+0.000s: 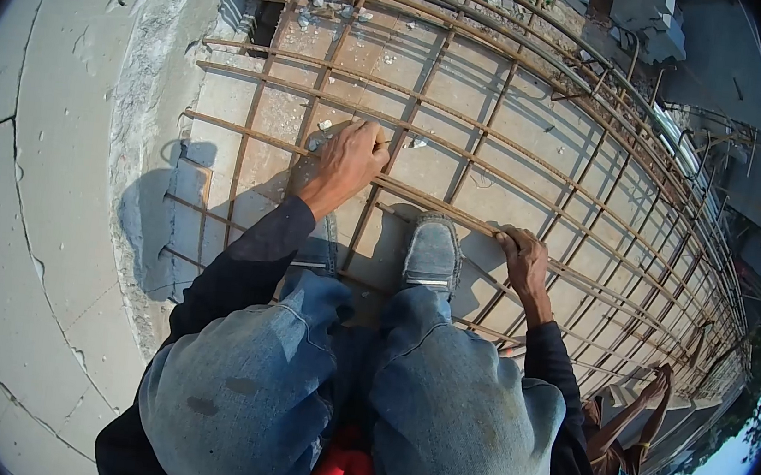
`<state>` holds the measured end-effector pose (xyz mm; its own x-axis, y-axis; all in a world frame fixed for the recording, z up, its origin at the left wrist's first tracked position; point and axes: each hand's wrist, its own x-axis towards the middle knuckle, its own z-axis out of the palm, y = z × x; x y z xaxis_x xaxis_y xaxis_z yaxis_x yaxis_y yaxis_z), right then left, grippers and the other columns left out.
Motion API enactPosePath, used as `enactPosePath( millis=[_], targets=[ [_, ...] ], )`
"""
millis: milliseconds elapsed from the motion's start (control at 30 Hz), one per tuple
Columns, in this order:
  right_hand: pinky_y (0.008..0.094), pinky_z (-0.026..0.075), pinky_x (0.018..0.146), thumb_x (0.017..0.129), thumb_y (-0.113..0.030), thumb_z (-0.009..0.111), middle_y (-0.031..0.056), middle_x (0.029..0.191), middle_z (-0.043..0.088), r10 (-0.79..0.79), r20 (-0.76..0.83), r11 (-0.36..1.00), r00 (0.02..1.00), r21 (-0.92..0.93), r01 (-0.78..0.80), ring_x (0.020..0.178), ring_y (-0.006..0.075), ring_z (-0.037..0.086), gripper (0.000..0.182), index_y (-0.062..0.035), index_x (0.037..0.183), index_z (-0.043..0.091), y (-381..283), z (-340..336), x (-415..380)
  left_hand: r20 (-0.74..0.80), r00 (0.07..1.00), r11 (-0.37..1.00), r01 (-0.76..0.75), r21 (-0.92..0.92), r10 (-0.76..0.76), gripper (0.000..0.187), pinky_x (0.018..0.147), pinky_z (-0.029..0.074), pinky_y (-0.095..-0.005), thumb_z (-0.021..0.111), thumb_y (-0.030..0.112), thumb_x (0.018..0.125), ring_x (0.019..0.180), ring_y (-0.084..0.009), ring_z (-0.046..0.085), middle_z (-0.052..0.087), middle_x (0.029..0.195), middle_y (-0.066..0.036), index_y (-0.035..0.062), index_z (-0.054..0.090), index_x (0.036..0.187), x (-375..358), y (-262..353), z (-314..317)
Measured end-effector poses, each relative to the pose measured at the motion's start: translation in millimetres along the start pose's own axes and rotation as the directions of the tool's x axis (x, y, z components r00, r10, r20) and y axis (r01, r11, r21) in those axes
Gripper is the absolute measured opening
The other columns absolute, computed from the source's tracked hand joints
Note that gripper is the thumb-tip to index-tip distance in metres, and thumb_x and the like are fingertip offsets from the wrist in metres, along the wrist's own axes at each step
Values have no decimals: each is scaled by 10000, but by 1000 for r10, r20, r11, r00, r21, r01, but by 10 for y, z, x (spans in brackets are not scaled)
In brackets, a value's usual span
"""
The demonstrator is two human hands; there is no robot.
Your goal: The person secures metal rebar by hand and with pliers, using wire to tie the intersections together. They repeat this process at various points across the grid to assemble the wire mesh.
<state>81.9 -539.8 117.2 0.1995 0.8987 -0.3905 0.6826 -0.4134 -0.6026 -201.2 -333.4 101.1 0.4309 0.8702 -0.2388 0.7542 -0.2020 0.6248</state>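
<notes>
My right hand is wrapped round a long rusty rebar rod, which runs close beside another bar of the grid. My left hand is closed in a fist over a bar crossing, near the left end of that rod. What its fingers hold, if anything, is hidden. Below both hands lies a rebar grid of crossing rusty bars, raised a little over pale boards. My two grey shoes stand among the bars, between the hands.
Cracked concrete slab with a rough broken edge borders the grid on the left. Thick bundled bars curve along the far side. Small rubble pieces lie on the boards. Another person works at the lower right, arms reaching to the grid.
</notes>
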Motion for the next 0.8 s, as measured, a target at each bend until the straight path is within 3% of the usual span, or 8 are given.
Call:
enactPosePath(
  millis=[200,333,400,533,600,633,733,800],
  targets=[
    [406,437,708,879,-241,639,146,867,684,62,46,997,997,52,-64,782,311,632,234,-20,925,698,-32,-39,-19,30,995,995,-96,-6,96,68,700,461,-472,569,53,805,794,-406,574,588,804,-207,-6,550,833,55,4,28],
    [406,462,686,873,-230,643,151,844,682,19,9,1000,1000,-1,-19,739,317,633,230,-10,912,697,-56,-40,-24,24,995,995,-93,-38,94,50,689,457,-466,579,21,790,785,-410,570,588,810,-212,-16,546,798,37,20,44],
    [403,480,665,868,-212,644,160,818,675,9,11,999,1000,44,-10,714,321,632,219,-3,906,697,-65,-44,-5,-26,999,997,-45,-66,43,69,645,478,-404,616,-19,745,703,-346,599,602,752,-177,-8,602,812,23,11,95],
    [398,482,663,864,-200,647,168,800,668,-1,-13,998,1000,56,1,705,327,630,211,1,905,697,-58,-32,-13,-98,992,965,52,-258,-80,66,680,467,-430,625,-4,750,751,-369,592,595,751,-188,-30,606,806,30,19,133],
    [399,489,664,859,-194,653,175,798,666,34,8,999,999,41,-34,706,331,634,207,3,901,695,-74,-50,23,101,961,888,275,-369,-256,92,620,488,-343,614,-11,748,662,-268,616,624,758,-163,-13,647,833,93,55,34],
    [399,489,664,859,-194,653,175,798,666,27,8,999,1000,39,-27,706,331,634,207,3,901,695,-73,-57,30,93,962,887,274,-371,-258,92,620,488,-343,614,-11,748,662,-268,616,624,758,-163,-13,647,833,85,29,43],
    [397,490,666,857,-195,656,175,807,671,12,-7,1000,1000,23,-12,704,334,635,203,0,899,695,-94,-48,19,32,984,908,174,-381,-175,86,649,491,-347,617,3,754,704,-287,621,629,775,-161,-9,655,829,49,-8,46],
    [397,492,668,857,-197,655,171,814,675,7,6,1000,1000,11,-7,712,332,640,200,-6,900,696,-108,-61,33,-138,990,992,-41,-120,24,75,679,483,-365,621,30,764,753,-319,611,615,786,-165,-13,646,820,42,-11,58]
  ],
)
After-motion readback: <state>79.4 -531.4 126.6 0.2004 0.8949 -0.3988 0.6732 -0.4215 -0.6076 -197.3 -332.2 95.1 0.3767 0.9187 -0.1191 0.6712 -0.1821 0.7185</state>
